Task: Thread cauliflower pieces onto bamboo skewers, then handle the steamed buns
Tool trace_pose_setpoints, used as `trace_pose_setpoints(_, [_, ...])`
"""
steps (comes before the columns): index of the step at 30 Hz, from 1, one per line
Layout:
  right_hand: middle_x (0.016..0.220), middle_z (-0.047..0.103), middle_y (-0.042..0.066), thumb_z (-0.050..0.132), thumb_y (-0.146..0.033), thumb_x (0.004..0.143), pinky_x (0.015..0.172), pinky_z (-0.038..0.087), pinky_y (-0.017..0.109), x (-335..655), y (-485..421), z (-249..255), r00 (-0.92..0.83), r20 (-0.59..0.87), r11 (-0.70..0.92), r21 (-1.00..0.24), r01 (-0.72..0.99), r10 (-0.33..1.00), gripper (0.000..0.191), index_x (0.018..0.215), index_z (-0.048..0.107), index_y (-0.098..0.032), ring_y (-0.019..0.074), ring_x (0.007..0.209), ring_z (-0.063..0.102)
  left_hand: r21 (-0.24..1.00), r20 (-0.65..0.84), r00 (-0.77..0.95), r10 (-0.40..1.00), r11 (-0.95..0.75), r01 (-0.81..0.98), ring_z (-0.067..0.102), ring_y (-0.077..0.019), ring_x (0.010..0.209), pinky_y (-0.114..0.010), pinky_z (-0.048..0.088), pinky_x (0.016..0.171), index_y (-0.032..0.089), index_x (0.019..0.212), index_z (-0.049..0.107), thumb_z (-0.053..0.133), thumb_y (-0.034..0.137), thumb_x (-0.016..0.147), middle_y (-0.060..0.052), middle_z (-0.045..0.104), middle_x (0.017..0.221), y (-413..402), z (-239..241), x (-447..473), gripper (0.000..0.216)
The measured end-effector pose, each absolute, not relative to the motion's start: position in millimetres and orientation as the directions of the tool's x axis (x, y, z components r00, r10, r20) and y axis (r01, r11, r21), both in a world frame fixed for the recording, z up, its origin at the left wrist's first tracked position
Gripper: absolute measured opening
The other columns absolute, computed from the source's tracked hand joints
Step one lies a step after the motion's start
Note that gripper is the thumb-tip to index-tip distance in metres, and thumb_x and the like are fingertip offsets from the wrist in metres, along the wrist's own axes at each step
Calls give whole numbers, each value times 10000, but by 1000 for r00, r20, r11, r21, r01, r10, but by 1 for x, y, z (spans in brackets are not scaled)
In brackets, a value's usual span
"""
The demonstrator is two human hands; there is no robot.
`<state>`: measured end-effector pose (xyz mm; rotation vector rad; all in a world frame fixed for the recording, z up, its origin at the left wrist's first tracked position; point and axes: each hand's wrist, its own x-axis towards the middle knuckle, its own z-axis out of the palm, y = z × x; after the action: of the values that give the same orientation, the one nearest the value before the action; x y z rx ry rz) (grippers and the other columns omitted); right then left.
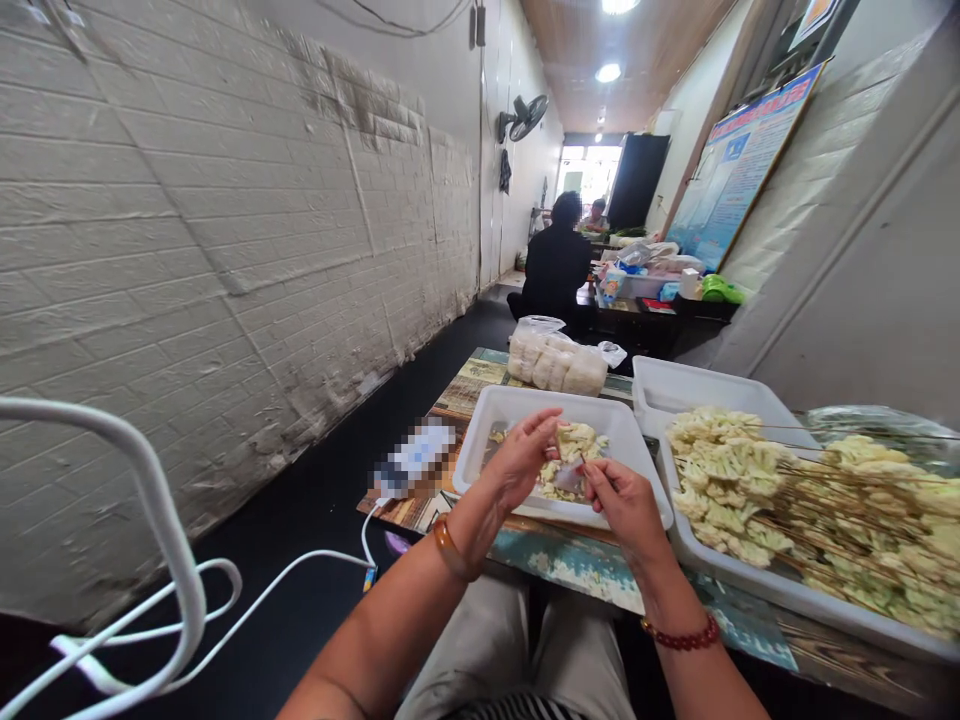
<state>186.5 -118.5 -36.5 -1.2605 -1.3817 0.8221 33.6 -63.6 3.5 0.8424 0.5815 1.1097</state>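
Over a white plastic tray (480,440) with cut cauliflower pieces (581,440) in it, both my hands are raised close together. My left hand (521,450) has its fingers loosely curved and thumb apart, with nothing visible in it. My right hand (621,495) is closed in a pinch at the tray's near right side; a thin greyish shape lies by its fingertips, too small and blurred to name. To the right, a larger white tray (697,560) is heaped with cauliflower florets on thin wooden skewers (840,510).
A clear bag of pale, packed pieces (559,360) sits behind the tray on the patterned table (540,555). A partly blurred device (416,455) with a white cable (300,560) lies left. A person in black (559,260) sits farther back, near another laden table.
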Motion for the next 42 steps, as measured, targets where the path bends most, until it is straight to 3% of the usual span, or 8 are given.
trace_pose_setpoints(5, [559, 524, -28, 569, -589, 809, 478, 379, 240, 174, -114, -31, 173, 241, 223, -968, 119, 955, 430, 749, 639, -170, 113, 483, 445, 838, -1, 338, 941, 186, -514, 570, -111, 724, -229, 411, 644, 146, 905, 662, 784, 479, 643, -39, 623, 848, -72, -1, 34, 441])
trace_pose_setpoints(9, [563, 531, -26, 556, -605, 805, 472, 393, 232, 158, -110, -31, 213, 249, 241, -968, 66, 945, 439, 748, 626, -175, 111, 489, 452, 827, 46, 357, 933, 164, -537, 517, -87, 603, -228, 389, 573, 138, 826, 626, 777, 431, 649, -11, 596, 744, -80, -6, 48, 374])
trace_pose_setpoints(13, [582, 548, -13, 548, -573, 830, 478, 412, 230, 152, -110, -33, 266, 271, 257, -963, 86, 925, 414, 758, 623, -173, 115, 499, 470, 779, 31, 345, 938, 194, -597, 450, -83, 503, -228, 327, 464, 148, 759, 588, 713, 367, 643, 11, 556, 656, -79, -2, 59, 277])
trace_pose_setpoints(20, [597, 574, -4, 523, -514, 871, 515, 422, 247, 156, -112, -38, 218, 328, 285, -936, 207, 919, 375, 860, 671, -170, 136, 518, 515, 771, -125, 300, 946, 283, -571, 406, -84, 452, -230, 240, 422, 177, 603, 488, 627, 315, 558, 25, 484, 545, -71, 9, 68, 201])
trace_pose_setpoints(29, [552, 528, -25, 481, -487, 897, 502, 367, 236, 154, -112, -38, 268, 352, 273, -917, 291, 897, 376, 748, 639, -180, 122, 497, 467, 726, -110, 261, 959, 257, -638, 426, -83, 468, -233, 245, 446, 185, 667, 468, 620, 226, 505, 50, 483, 558, -62, 10, 76, 225])
trace_pose_setpoints(37, [702, 660, 37, 477, -462, 884, 603, 421, 261, 158, -108, -40, 334, 375, 267, -907, 326, 865, 362, 795, 676, -172, 167, 643, 559, 738, -62, 216, 974, 190, -648, 402, -61, 525, -226, 304, 519, 172, 655, 479, 631, 183, 513, 60, 455, 593, -74, 8, 86, 208])
trace_pose_setpoints(42, [555, 529, -24, 480, -472, 890, 515, 360, 234, 159, -110, -39, 303, 345, 273, -928, 255, 888, 375, 693, 614, -182, 123, 520, 462, 759, -61, 253, 965, 210, -616, 464, -74, 546, -219, 312, 504, 168, 781, 535, 668, 212, 566, 38, 535, 666, -76, 12, 78, 257])
